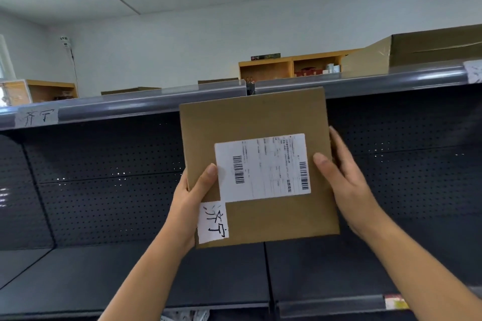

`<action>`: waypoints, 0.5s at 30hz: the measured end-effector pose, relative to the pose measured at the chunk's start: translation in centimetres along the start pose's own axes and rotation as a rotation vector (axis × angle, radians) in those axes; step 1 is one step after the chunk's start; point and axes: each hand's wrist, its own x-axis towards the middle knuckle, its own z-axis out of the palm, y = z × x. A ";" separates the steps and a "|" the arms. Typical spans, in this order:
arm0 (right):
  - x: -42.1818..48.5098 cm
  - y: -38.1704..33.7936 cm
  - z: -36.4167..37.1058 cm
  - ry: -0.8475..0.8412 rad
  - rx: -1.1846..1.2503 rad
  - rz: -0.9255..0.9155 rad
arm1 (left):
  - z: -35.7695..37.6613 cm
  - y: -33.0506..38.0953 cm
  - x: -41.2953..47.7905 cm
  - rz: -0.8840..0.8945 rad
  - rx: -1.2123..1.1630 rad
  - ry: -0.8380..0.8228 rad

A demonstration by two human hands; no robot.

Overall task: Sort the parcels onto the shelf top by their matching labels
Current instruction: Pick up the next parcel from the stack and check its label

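Gripping a parcel [258, 164] by its edges, both hands pinch it: left hand [193, 198], right hand [347, 180]. A shelf [130, 107] stands beyond, its tag [39, 117] far left.

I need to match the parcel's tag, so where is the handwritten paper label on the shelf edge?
In the head view, the handwritten white paper label sits at the far left of the grey top shelf rail, left of the flat brown cardboard parcel held in both hands.
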 end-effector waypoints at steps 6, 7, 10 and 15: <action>-3.9 1.1 -0.4 -0.020 -0.002 0.038 | 0.4 -1.0 -3.1 0.074 -0.112 0.138; -5.0 1.6 -0.4 -0.005 0.009 0.060 | 0.2 -1.2 -3.6 0.078 -0.154 0.173; -7.8 3.6 0.8 0.045 0.072 0.141 | 0.9 -2.0 -5.1 0.076 -0.228 0.257; -8.5 4.1 5.5 0.309 0.506 0.284 | 5.4 -3.8 -7.8 0.047 -0.268 0.295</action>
